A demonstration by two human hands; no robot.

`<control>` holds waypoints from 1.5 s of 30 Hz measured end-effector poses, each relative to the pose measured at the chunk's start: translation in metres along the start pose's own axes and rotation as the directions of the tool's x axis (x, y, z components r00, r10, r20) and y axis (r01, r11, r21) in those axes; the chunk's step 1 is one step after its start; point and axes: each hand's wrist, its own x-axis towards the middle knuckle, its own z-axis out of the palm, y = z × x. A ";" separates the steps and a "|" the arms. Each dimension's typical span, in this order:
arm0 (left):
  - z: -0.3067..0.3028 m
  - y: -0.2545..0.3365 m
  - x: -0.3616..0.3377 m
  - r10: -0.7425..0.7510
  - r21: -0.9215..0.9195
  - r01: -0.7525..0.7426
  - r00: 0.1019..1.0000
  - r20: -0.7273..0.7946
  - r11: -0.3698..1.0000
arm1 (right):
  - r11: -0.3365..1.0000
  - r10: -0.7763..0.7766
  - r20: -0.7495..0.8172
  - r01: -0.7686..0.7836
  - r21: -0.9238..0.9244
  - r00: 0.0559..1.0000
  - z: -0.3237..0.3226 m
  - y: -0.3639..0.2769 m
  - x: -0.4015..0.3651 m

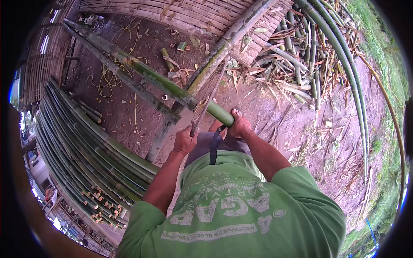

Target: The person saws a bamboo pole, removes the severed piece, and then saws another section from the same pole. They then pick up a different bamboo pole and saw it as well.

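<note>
My left hand point(185, 140) is closed round the near end of a thin saw-like tool point(211, 96), which runs up and away across a green bamboo pole. My right hand point(241, 124) grips the near end of that green bamboo pole point(172, 90). The pole slants from the upper left down to my waist and rests on a slanted bamboo support point(200, 77). Where the tool meets the pole, a pale cut edge shows. A dark strap point(214, 150) hangs between my hands.
Long bamboo poles point(86, 150) lie stacked at the left. A slatted bamboo platform point(172, 13) stands ahead. Bamboo offcuts point(301, 56) are heaped at the upper right, with long bent poles point(350, 64) beside them. Yellow cord point(107, 75) lies on the ground.
</note>
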 end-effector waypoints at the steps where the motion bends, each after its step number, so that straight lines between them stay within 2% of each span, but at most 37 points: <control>1: -0.004 0.012 -0.004 0.014 0.022 -0.014 0.999 -0.034 1.000 | 1.000 0.014 -0.026 -0.015 -0.015 1.000 0.003 0.001 0.001; 2: -0.014 0.024 -0.017 -0.032 0.019 0.033 0.999 -0.018 0.999 | 0.999 0.023 -0.051 -0.025 -0.033 0.998 0.004 0.002 0.002; 3: -0.031 0.041 -0.035 -0.078 0.026 0.078 0.997 0.000 0.997 | 0.996 0.053 -0.017 -0.052 0.069 0.998 0.003 0.002 0.000; 7: -0.087 0.066 -0.110 -0.242 0.054 0.238 0.963 0.119 0.970 | 0.996 -0.003 -0.110 -0.007 -0.094 0.994 0.009 0.004 0.005; 9: -0.087 0.063 -0.113 -0.235 0.074 0.228 0.966 0.110 0.971 | 0.980 -0.019 -0.119 -0.005 -0.198 0.993 0.012 0.006 0.009; 10: -0.084 0.059 -0.112 -0.227 0.081 0.219 0.968 0.107 0.972 | 0.990 -0.010 -0.123 -0.008 -0.143 0.992 0.013 0.006 0.011; 14: 0.002 0.035 -0.002 -0.062 0.113 0.064 0.998 -0.027 0.992 | 0.998 0.065 -0.115 -0.067 -0.010 0.991 0.005 -0.005 -0.003; 17: -0.001 0.040 0.020 -0.039 0.059 0.042 0.998 -0.050 0.997 | 0.995 0.082 -0.130 -0.088 -0.038 0.988 -0.021 -0.010 0.003; 20: -0.038 0.048 -0.038 -0.084 -0.010 0.084 0.996 0.007 0.996 | 0.996 0.077 -0.134 -0.084 -0.041 0.988 -0.011 -0.012 0.000; 23: -0.041 0.042 -0.080 -0.166 0.017 0.165 0.986 0.034 0.986 | 0.995 0.097 -0.127 -0.101 -0.025 0.987 -0.005 -0.007 0.004; 26: -0.007 0.043 -0.033 -0.121 0.021 0.122 0.992 -0.014 0.992 | 0.993 0.090 -0.144 -0.099 -0.057 0.985 -0.007 0.002 0.018; 28: 0.017 0.035 0.031 -0.233 0.051 0.233 0.972 -0.008 0.971 | 0.993 0.045 -0.173 -0.063 -0.102 0.984 -0.018 -0.001 0.012; 31: 0.015 0.034 0.047 -0.290 0.052 0.290 0.957 0.004 0.956 | 0.989 0.080 -0.236 -0.106 -0.099 0.969 -0.035 -0.005 -0.009; 32: 0.015 0.023 0.033 -0.237 0.014 0.237 0.971 -0.016 0.971 | 0.985 0.110 -0.239 -0.139 -0.106 0.965 -0.038 -0.008 -0.021; 35: -0.012 0.010 -0.044 -0.108 -0.069 0.105 0.994 -0.035 0.992 | 0.994 0.044 -0.317 -0.073 -0.082 0.947 -0.060 -0.002 -0.032; 36: -0.017 0.006 -0.072 -0.064 -0.155 0.053 0.996 -0.064 0.986 | 0.995 0.021 -0.339 -0.054 -0.088 0.941 -0.072 -0.009 -0.032; 37: -0.037 0.018 -0.096 -0.131 -0.166 0.134 0.991 0.030 0.977 | 0.995 0.005 -0.355 -0.041 -0.095 0.935 -0.085 -0.018 -0.036; 39: -0.050 0.018 -0.138 -0.223 -0.210 0.246 0.966 0.127 0.946 | 0.989 -0.031 -0.359 -0.024 -0.148 0.933 -0.110 -0.046 -0.035; 40: -0.045 0.008 -0.159 -0.262 -0.161 0.286 0.953 0.154 0.945 | 0.986 -0.068 -0.363 0.006 -0.169 0.929 -0.120 -0.066 -0.025; 41: -0.039 0.000 -0.178 -0.306 -0.110 0.328 0.935 0.179 0.938 | 0.973 -0.187 -0.419 0.110 -0.202 0.888 -0.127 -0.085 -0.013; 42: -0.037 0.003 -0.194 -0.324 -0.107 0.346 0.929 0.180 0.932 | 0.961 -0.193 -0.412 0.088 -0.262 0.891 -0.136 -0.112 -0.003; 43: -0.039 0.008 -0.209 -0.345 -0.103 0.366 0.921 0.181 0.925 | 0.957 -0.251 -0.415 0.159 -0.244 0.874 -0.144 -0.136 0.003; 44: -0.039 0.014 -0.223 -0.365 -0.101 0.387 0.913 0.180 0.917 | 0.933 -0.315 -0.433 0.194 -0.302 0.844 -0.147 -0.153 0.020; 45: -0.037 0.019 -0.239 -0.395 -0.126 0.415 0.905 0.156 0.901 | 0.928 -0.326 -0.418 0.203 -0.311 0.848 -0.152 -0.170 0.035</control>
